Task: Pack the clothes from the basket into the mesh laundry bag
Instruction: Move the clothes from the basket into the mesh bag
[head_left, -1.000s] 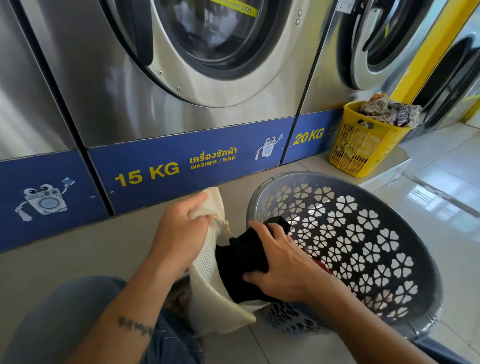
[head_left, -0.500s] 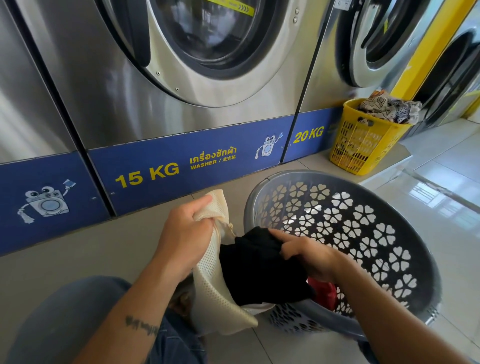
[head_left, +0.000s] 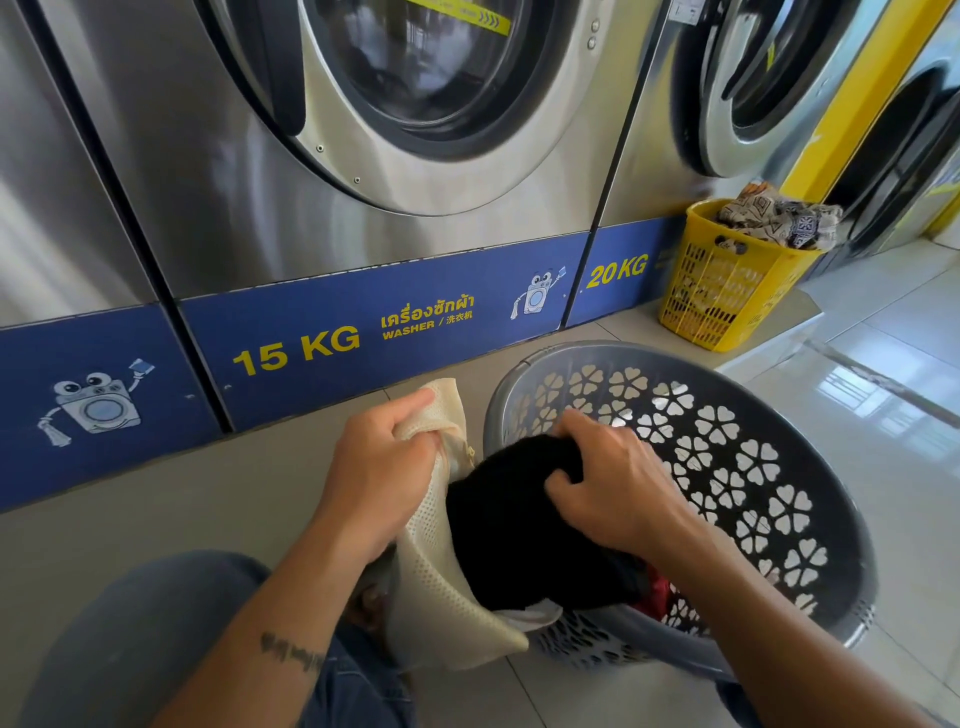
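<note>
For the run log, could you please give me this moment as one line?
state: black garment partly in mesh bag; left hand: grips bag mouth; right hand: grips black garment; gray basket: red cloth inside

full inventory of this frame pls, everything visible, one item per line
mesh laundry bag: 1, cream, on the floor left of the grey basket, mouth held open
black garment: 1, black, partly in the bag's mouth
grey basket: 1, grey with flower cut-outs, on the floor, tipped toward the bag
red garment: 1 showing, red, in the grey basket under the black garment
yellow basket: 1, yellow, on the floor by the 20 KG machine
patterned cloth: 1 heap, beige and dark, on top of the yellow basket
washing machines: at least 3, steel with blue base strips, along the back
pillar: 1, yellow, right of the 20 KG machine
jeans leg: 1, blue, bottom left
left hand: grips the bag's rim
right hand: grips the black garment
</note>
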